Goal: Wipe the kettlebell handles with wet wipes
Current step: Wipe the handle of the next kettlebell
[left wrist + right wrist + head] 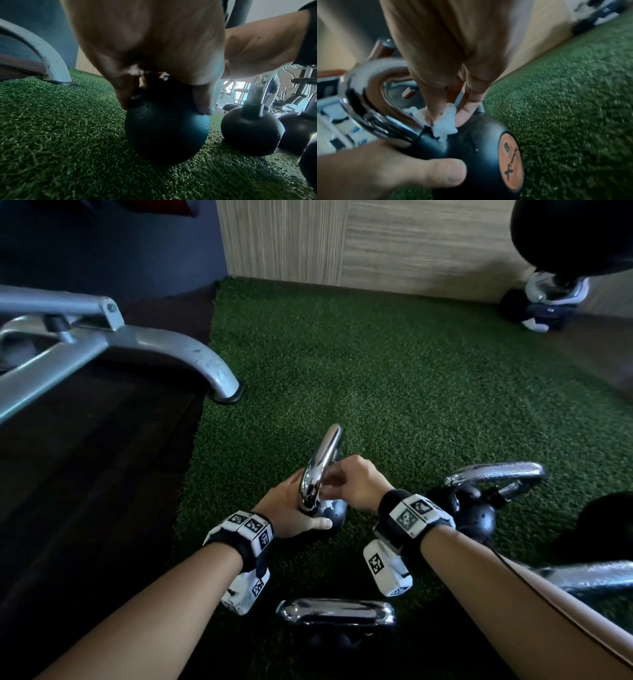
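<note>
A small black kettlebell [334, 517] [166, 129] [471, 148] with a chrome handle [322, 463] [373, 97] stands on green turf, centre of the head view. My left hand [291, 508] [154, 54] grips the top of its ball, thumb [436, 171] on the near side. My right hand [352, 484] [445, 67] pinches a crumpled white wet wipe [445, 125] and presses it at the foot of the handle. In the head view the hand hides the wipe.
Other kettlebells stand close: one at right [479, 501] [250, 131], one in front of me [335, 616], another at far right [589, 580]. A grey metal bench leg [205, 364] [49, 58] sits on the turf edge at left. A wood wall [376, 241] lies beyond.
</note>
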